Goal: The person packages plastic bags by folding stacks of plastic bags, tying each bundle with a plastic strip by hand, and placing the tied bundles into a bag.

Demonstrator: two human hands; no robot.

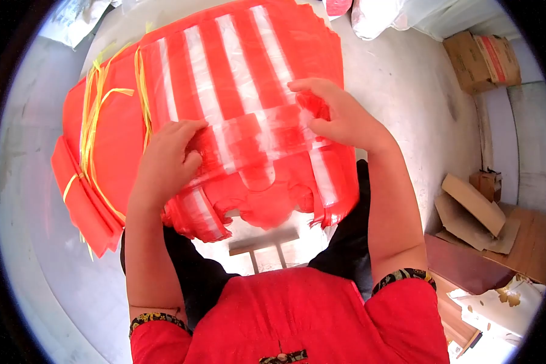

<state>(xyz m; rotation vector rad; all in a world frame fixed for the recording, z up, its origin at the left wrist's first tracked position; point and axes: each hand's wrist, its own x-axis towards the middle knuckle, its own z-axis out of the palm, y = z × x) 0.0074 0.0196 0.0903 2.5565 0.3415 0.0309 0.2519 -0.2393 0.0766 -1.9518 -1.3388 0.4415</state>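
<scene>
A thick stack of red plastic bags (236, 91) with whitish stripes lies in front of me, close to my lap. Across its near part runs a folded band of the striped plastic (249, 128). My left hand (168, 159) is curled over the band's left end, thumb and forefinger apart with crumpled red plastic between them. At the band's right end my right hand (340, 118) holds bunched red plastic between thumb and fingers. The other fingertips of both hands are hidden. Cut-out handle ends of the bags hang over the near edge.
Left of the stack lie red bundles (103, 133) tied with yellow strips (91, 121). A closed cardboard box (482, 60) stands at the far right. Nearer on the right, an opened carton (476, 215) rests on a brown wooden surface (531, 242). White plastic sacks (376, 18) are at the back.
</scene>
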